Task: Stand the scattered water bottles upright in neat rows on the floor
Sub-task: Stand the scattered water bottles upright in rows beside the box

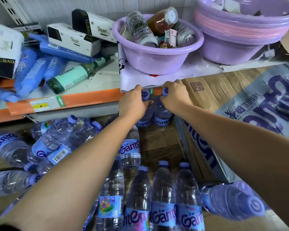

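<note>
The left hand [133, 104] is curling its fingers round the neck of a water bottle [144, 118], just below its purple cap [145, 95]. The right hand [173, 95] is gripping a second bottle [163, 115] the same way, with its fingers wrapped round that bottle's top. Neither hand is holding anything else. The two bottles are standing upright side by side on the wooden floor [158, 142], right under the orange edge of a shelf [83, 100]. A cardboard box [212, 95] is sitting just to their right.

Nearer the person, a row of upright bottles [163, 189] is standing between the two forearms. One more labelled bottle [130, 149] is showing beside the left forearm, its top hidden by the arm, so whether it is upright cannot be told. To the left, a heap of bottles [57, 140] is lying on its sides, the bottles overlapping one another. At the lower right a single bottle [232, 202] is lying down beside the box, with its cap pointing toward the camera.

On the shelf, a purple basin [157, 59] is holding cans and a bottle of amber drink. A stack of basins [245, 30] is sitting to its right. Further left, black and white boxes [70, 37], blue packs [30, 70] and a green bottle [73, 77] are lying jumbled together.
</note>
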